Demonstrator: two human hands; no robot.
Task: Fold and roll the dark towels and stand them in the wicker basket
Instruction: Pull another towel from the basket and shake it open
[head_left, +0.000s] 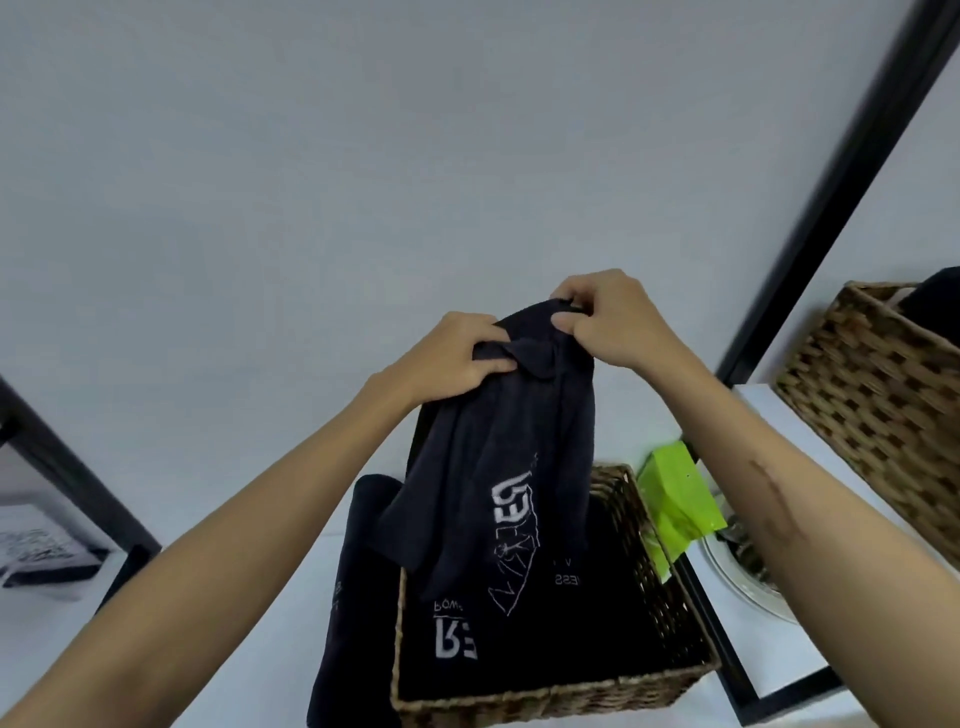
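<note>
- Against the pale grey wall (363, 156), a dark navy terry towel with white printed lettering (498, 467) hangs lengthwise, its long axis nearly vertical, top edge bunched up high and its lower end dropping into the basket below.
- Below it, the rectangular woven wicker basket (665, 587) sits on the white tabletop (218, 649); another dark towel with white letters (519, 644) lies flat inside, and a further dark towel (353, 571) drapes just outside its left wall.
- A second wicker basket (872, 395) stands at the far right, well apart, with dark cloth showing at its top.
- A bright green plastic packet (680, 499) leans just beside the nearer basket's right wall.
- The left hand (457, 358) is clenched on the towel's gathered top edge; the right hand (608, 322) pinches the same edge slightly higher. The hands are close together, with only a fold of cloth between them.
</note>
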